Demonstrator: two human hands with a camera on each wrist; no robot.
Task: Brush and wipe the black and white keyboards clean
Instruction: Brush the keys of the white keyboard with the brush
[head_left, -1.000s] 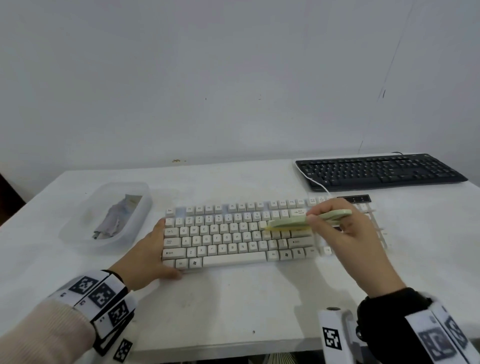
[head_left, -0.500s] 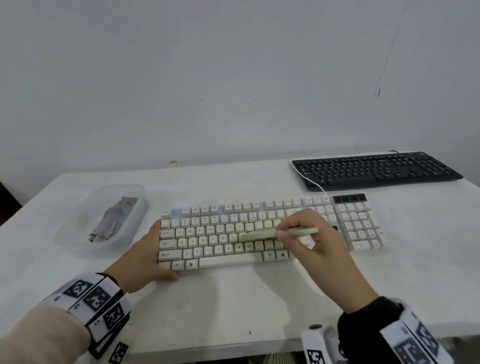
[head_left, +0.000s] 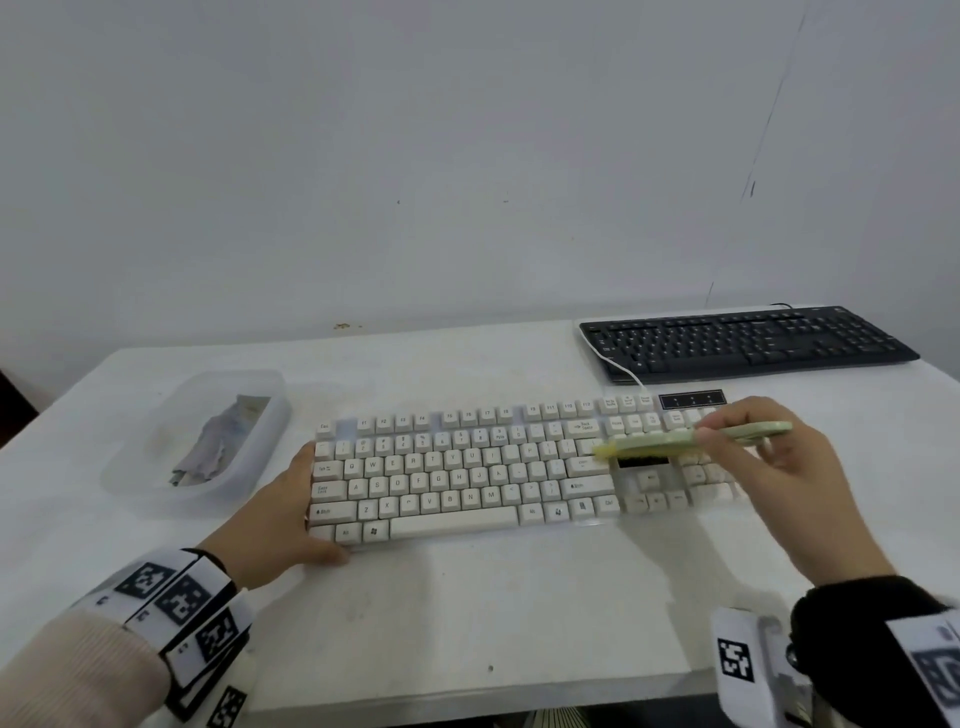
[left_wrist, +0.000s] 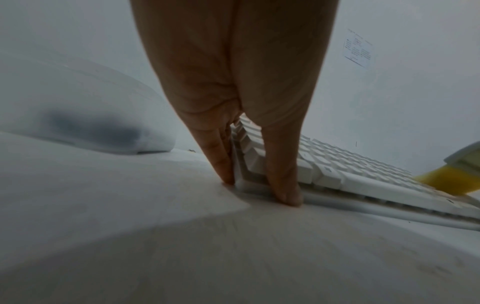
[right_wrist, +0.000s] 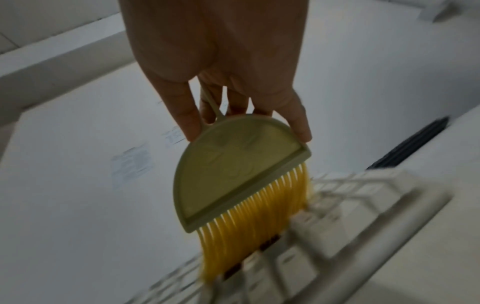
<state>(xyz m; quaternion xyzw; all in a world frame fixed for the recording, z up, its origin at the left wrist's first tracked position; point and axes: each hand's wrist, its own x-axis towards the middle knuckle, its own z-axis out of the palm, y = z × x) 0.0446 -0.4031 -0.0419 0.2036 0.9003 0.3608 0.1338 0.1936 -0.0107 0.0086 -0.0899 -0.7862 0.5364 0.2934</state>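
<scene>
White keyboard lies flat near the front edge of the table, roughly mid-width. Black keyboard sits toward the back right corner, well apart, untouched.

I hold the white one at its left end: left hand with straight fingers pressed against the side wall and thumb against the front edge at that corner, bracing, not curled round it.

Right hand pinches the small green brush by its handle; yellow bristles rest on the keys between the main block and the number pad.

Handling judgement: the board looks light, stiff plastic, likely to skid on the smooth top, so bracing at an end is right. Keycaps could pop off; light strokes. Bristles look soft and springy.

Table is white, scuffed. Near the left edge, a clear plastic tub with a crumpled cloth inside. Bare pale wall behind.
</scene>
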